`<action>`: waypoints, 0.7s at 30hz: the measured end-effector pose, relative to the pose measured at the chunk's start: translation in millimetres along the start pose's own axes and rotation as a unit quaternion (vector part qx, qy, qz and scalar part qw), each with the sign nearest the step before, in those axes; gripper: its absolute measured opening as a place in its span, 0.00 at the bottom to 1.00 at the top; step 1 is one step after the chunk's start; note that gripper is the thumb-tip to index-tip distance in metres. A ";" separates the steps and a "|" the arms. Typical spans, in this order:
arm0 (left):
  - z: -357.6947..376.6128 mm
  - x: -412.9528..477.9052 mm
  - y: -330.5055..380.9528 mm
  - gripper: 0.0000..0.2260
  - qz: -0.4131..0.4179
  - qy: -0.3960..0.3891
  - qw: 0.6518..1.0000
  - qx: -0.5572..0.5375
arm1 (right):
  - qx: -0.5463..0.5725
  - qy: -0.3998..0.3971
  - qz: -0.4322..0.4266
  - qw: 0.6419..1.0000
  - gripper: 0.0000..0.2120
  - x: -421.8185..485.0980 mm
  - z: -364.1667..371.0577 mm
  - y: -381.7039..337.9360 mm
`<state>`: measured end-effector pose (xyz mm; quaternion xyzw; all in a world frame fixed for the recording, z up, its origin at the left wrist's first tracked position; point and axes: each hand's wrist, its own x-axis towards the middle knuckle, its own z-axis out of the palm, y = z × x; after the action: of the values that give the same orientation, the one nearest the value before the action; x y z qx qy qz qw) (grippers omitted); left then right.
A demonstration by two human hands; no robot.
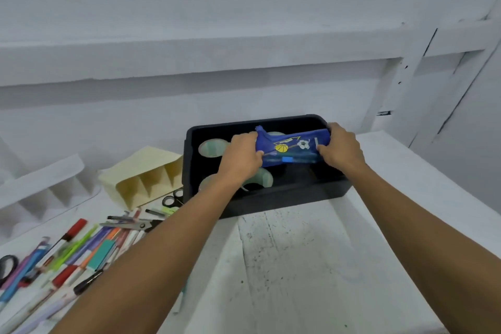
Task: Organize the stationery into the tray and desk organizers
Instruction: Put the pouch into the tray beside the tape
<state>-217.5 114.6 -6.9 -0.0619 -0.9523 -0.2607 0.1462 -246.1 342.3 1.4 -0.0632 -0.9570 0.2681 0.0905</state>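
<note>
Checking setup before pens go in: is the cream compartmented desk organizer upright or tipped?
Tipped. The cream compartmented desk organizer lies on its side left of the black plastic tray, its slot openings facing the camera rather than up.

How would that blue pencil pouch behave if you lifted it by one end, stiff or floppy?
Probably floppy: the blue pouch looks like soft fabric, bunched where the left hand and right hand grip its ends. Long shapes seem to show through its lower panel, so it may sag under its contents. Being flat cloth, it is unlikely to roll or slip.
</note>
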 end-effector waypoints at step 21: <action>50.7 18.8 23.1 0.12 0.025 -0.089 0.983 0.159 | -0.196 -0.215 -0.124 0.949 0.14 25.4 20.3 31.7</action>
<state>-243.4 161.3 -31.7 -0.0851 -0.9889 -0.0956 0.0752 -272.7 363.3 -28.7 0.0992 -0.9877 0.0693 -0.0992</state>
